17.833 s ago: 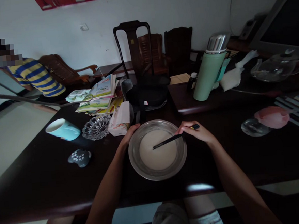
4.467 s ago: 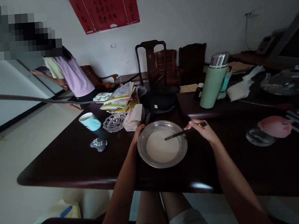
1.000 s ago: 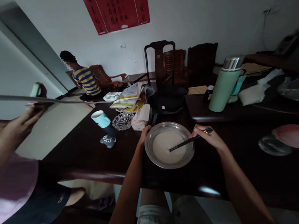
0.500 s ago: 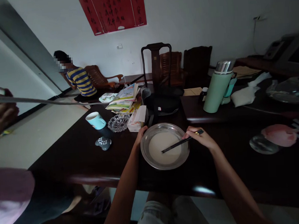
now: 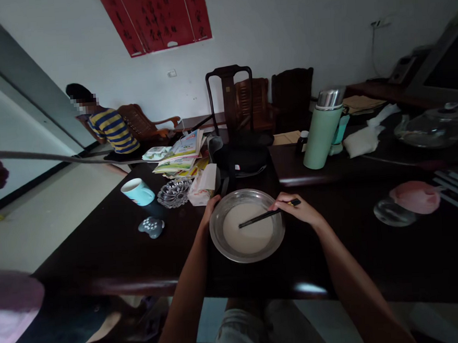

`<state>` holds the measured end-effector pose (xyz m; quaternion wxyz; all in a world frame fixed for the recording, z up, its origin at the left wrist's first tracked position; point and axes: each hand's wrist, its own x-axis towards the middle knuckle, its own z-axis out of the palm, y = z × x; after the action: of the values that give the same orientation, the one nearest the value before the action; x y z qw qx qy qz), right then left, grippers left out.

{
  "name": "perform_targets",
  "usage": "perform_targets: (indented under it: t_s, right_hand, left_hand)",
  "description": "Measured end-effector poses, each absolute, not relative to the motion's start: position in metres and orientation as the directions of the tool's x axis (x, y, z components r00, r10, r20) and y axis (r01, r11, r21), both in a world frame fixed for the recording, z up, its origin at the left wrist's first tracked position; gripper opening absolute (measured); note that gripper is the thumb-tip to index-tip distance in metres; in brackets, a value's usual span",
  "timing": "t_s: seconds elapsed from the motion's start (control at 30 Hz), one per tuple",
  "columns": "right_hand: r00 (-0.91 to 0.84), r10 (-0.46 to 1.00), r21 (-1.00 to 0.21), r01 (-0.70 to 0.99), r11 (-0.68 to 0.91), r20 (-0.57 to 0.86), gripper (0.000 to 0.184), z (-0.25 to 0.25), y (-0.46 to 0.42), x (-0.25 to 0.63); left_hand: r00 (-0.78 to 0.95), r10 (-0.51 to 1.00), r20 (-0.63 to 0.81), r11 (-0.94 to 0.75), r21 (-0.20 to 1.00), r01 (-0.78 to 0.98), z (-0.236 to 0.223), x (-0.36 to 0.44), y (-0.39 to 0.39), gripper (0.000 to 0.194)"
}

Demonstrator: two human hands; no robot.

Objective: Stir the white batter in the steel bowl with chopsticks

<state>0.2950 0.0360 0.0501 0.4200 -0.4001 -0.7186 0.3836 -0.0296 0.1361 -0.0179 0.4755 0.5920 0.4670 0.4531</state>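
A round metal bowl (image 5: 219,245) with pale batter in it sits on the dark table (image 5: 101,248) in front of me. My left hand (image 5: 208,210) grips the bowl's far left rim. My right hand (image 5: 294,211) is closed on dark chopsticks (image 5: 261,218) whose tips dip into the batter near the bowl's middle.
Left of the bowl lie a tissue pack (image 5: 203,185), a glass ashtray (image 5: 174,193), a blue mug (image 5: 137,192) and a small grey gadget (image 5: 151,226). A green thermos (image 5: 321,128) stands behind. A person in pink (image 5: 11,312) is at the left edge; another in stripes (image 5: 110,130) sits farther back.
The chopsticks' tips have moved within the batter, drifting left. The person in pink at the left has drawn back, their raised hand now at the frame's edge. My view shifted slightly.
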Motion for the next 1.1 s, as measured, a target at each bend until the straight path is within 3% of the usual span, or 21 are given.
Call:
perform_targets:
  t_s: [0.1,0.2,0.3,0.43,0.53,0.67,0.77,0.93,1.1]
  right_hand:
    - [-0.219,0.919,-0.884,0.273,0.38,0.327,0.04,0.049,0.039,0.299]
    - [-0.095,0.949,-0.931,0.19,0.313,0.3,0.043,0.049,0.038,0.309]
    - [-0.167,0.951,-0.949,0.139,0.282,0.259,0.046,0.051,0.035,0.306]
    - [-0.327,0.906,-0.912,0.215,0.349,0.27,0.042,0.051,0.035,0.291]
    - [-0.26,0.912,-0.886,0.259,0.384,0.318,0.039,0.048,0.039,0.294]
    - [-0.118,0.946,-0.932,0.175,0.318,0.301,0.043,0.047,0.039,0.308]
    - [-0.194,0.944,-0.944,0.144,0.296,0.267,0.047,0.05,0.034,0.304]
    - [-0.318,0.894,-0.869,0.283,0.406,0.315,0.039,0.054,0.034,0.288]
    - [-0.111,0.938,-0.912,0.222,0.345,0.328,0.045,0.051,0.037,0.303]
  left_hand:
    - [0.164,0.985,0.058,-0.073,0.993,0.091,-0.019,-0.029,0.135,0.039]
    - [0.151,0.988,0.037,-0.046,0.997,0.057,-0.019,-0.028,0.135,0.039]
    - [0.141,0.99,0.028,-0.033,0.999,0.033,-0.018,-0.028,0.134,0.039]
    - [0.136,0.99,0.027,-0.03,0.999,0.02,-0.016,-0.028,0.133,0.038]
    - [0.132,0.991,0.027,-0.029,0.999,0.013,-0.015,-0.028,0.131,0.038]
    - [0.132,0.991,0.022,-0.023,1.0,0.009,-0.015,-0.028,0.13,0.037]
    - [0.127,0.992,0.016,-0.017,1.0,0.012,-0.015,-0.028,0.13,0.039]
    - [0.116,0.993,-0.017,0.017,1.0,0.0,-0.017,-0.028,0.131,0.041]
    - [0.108,0.994,-0.019,0.021,1.0,-0.017,-0.018,-0.026,0.134,0.041]
